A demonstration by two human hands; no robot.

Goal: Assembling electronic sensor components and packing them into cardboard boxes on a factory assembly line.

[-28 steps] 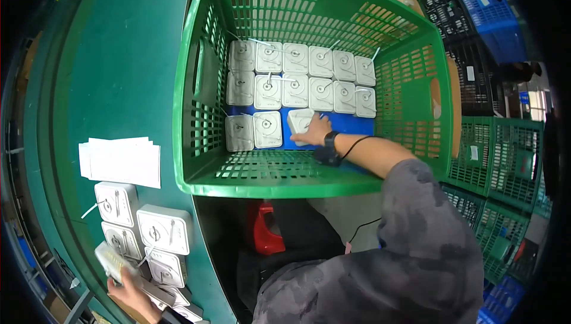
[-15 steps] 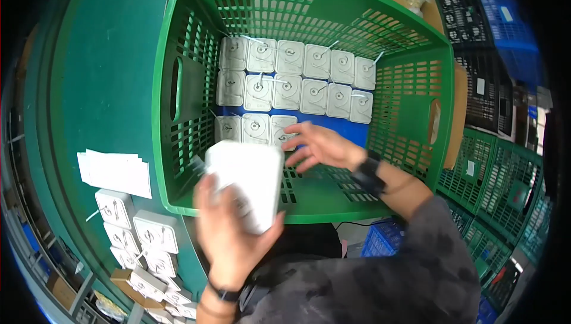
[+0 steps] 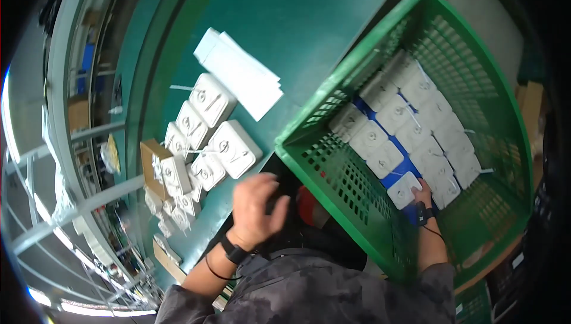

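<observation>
A green plastic basket (image 3: 348, 190) holds several flat white square boxes (image 3: 410, 122) laid in rows on a blue liner (image 3: 397, 178). My right hand (image 3: 423, 197) reaches into the basket's near end and grips the edge of one white box (image 3: 404, 188), which lies next to the rows. My left hand (image 3: 257, 206) hovers blurred at the table's near edge with its fingers apart and nothing in it. It is just below a cluster of the same white boxes (image 3: 235, 148) lying on the green table (image 3: 309, 32).
White paper sheets (image 3: 241, 74) lie on the table beyond the loose boxes. A small brown cardboard box (image 3: 151, 166) stands at the cluster's left. A red object (image 3: 306, 205) shows below the table edge, beside the basket. Metal rails run along the far left.
My left hand held a white box over the basket; now it is empty and back by the table. My right hand now holds a box down inside the basket. My view has tilted.
</observation>
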